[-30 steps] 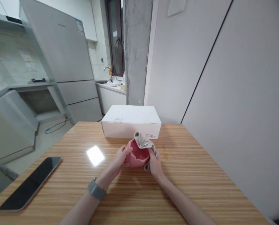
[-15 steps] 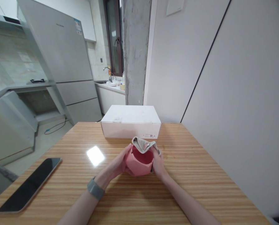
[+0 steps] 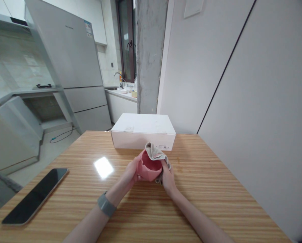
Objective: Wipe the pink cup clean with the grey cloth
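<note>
A pink faceted cup point(image 3: 148, 171) is held above the table, tilted so its darker red inside faces me. My left hand point(image 3: 129, 171), with a grey band on the wrist point(image 3: 106, 204), grips the cup's near left side. A grey-beige cloth point(image 3: 154, 152) drapes over the far rim and runs down the right side. My right hand point(image 3: 167, 179) presses that cloth against the cup. The cup's lower right side is partly hidden by my right hand and the cloth.
A white cardboard box point(image 3: 143, 132) stands on the wooden table point(image 3: 204, 202) just beyond my hands. A black smartphone point(image 3: 34, 196) lies face up at the left. A concrete pillar, a refrigerator and a sink counter stand beyond the table.
The cup has rocked in my hands, showing more of its outer facets half a second ago and more of its inside now. The cloth has shifted along the far rim.
</note>
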### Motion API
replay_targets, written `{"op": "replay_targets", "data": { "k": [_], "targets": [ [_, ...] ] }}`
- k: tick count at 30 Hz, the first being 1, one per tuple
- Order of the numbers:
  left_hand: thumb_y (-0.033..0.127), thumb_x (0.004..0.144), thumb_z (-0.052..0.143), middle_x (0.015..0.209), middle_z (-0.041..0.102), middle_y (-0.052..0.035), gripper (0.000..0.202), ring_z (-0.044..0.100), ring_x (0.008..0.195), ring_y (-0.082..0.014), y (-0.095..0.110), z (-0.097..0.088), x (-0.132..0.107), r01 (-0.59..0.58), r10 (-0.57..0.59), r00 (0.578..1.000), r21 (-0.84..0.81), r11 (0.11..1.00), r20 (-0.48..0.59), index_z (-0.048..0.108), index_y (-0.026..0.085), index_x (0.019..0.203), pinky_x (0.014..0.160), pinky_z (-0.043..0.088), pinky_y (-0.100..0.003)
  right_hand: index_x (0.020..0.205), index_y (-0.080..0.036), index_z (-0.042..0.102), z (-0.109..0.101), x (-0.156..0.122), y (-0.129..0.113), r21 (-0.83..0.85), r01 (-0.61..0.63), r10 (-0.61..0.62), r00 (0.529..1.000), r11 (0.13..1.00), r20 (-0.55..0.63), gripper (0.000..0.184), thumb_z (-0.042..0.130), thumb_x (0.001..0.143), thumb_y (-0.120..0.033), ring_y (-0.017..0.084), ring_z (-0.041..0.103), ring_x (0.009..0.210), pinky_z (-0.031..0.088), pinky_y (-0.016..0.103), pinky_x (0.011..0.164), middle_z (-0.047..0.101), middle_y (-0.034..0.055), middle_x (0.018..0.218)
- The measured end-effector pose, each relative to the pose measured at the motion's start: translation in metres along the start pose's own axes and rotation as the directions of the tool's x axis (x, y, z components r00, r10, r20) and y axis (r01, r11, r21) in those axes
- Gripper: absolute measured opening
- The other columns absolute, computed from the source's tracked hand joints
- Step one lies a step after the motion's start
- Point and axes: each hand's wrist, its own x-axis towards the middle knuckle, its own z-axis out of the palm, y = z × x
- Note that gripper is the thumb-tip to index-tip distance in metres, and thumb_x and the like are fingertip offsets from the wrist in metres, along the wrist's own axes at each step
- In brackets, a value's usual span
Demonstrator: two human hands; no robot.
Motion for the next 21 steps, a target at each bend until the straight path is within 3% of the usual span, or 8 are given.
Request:
{"op": "replay_targets", "data": {
  "k": [4,8,11,14,17,21],
  "targets": [
    [0.037,0.081,0.059,0.118,0.064,-0.0087,0.047,0.061,0.106,-0.0268,-0.004,0.011,-0.006,-0.150,0.166,0.980,-0.131,0.980,0.113,0.053,0.023,0.125,0.072,0.056,-0.032,0.108,-0.022,0.065,0.006,-0.012,0.006,0.007,0.065,-0.065,0.997,0.998,-0.050,0.040,0.056,0.082,-0.050,0.020,0.060,0.096,0.042,0.032,0.093,0.069,0.0028,0.102],
    [0.026,0.078,0.064,0.124,0.061,-0.0105,0.050,0.056,0.115,-0.0262,-0.006,0.017,-0.013,-0.244,0.299,0.922,-0.230,0.942,0.245,0.052,0.019,0.126,0.093,0.048,-0.036,0.109,-0.021,0.064,0.006,-0.013,0.009,0.017,0.081,-0.079,0.989,0.997,-0.124,0.041,0.055,0.081,-0.049,0.019,0.061,0.087,0.046,0.033,0.085,0.069,0.0028,0.095],
    [0.034,0.079,0.064,0.121,0.062,-0.0114,0.049,0.062,0.105,-0.0256,-0.005,0.011,-0.012,-0.116,0.151,0.959,-0.153,0.981,0.238,0.052,0.019,0.123,0.086,0.053,-0.036,0.102,-0.020,0.066,-0.001,-0.001,0.002,0.052,0.071,-0.063,0.989,0.996,-0.137,0.037,0.058,0.079,-0.048,0.019,0.062,0.085,0.046,0.032,0.082,0.070,0.0021,0.091],
    [0.051,0.084,0.052,0.109,0.067,-0.0131,0.050,0.069,0.083,-0.0241,-0.002,0.002,-0.010,0.023,-0.004,0.972,-0.077,0.997,0.237,0.055,0.016,0.119,0.071,0.057,-0.037,0.089,-0.019,0.069,-0.012,0.014,-0.010,0.067,0.008,-0.005,0.999,0.998,-0.043,0.032,0.062,0.076,-0.047,0.020,0.063,0.083,0.046,0.031,0.082,0.071,0.0010,0.086],
    [0.055,0.084,0.049,0.101,0.069,-0.0120,0.051,0.070,0.071,-0.0220,-0.001,-0.004,-0.009,0.059,-0.055,0.961,-0.007,0.998,0.271,0.057,0.015,0.114,0.063,0.058,-0.036,0.082,-0.020,0.070,-0.020,0.022,-0.016,0.044,-0.082,0.079,0.995,0.996,0.059,0.030,0.064,0.074,-0.048,0.021,0.063,0.078,0.048,0.032,0.076,0.071,0.0004,0.079],
    [0.049,0.082,0.055,0.100,0.069,-0.0120,0.047,0.069,0.073,-0.0226,-0.003,-0.008,-0.009,0.077,-0.088,0.959,0.054,0.996,0.268,0.057,0.015,0.114,0.062,0.059,-0.036,0.084,-0.020,0.071,-0.022,0.022,-0.014,0.009,-0.095,0.094,0.989,0.995,0.116,0.031,0.065,0.072,-0.048,0.022,0.064,0.080,0.048,0.031,0.076,0.072,0.0004,0.082]
  ]
}}
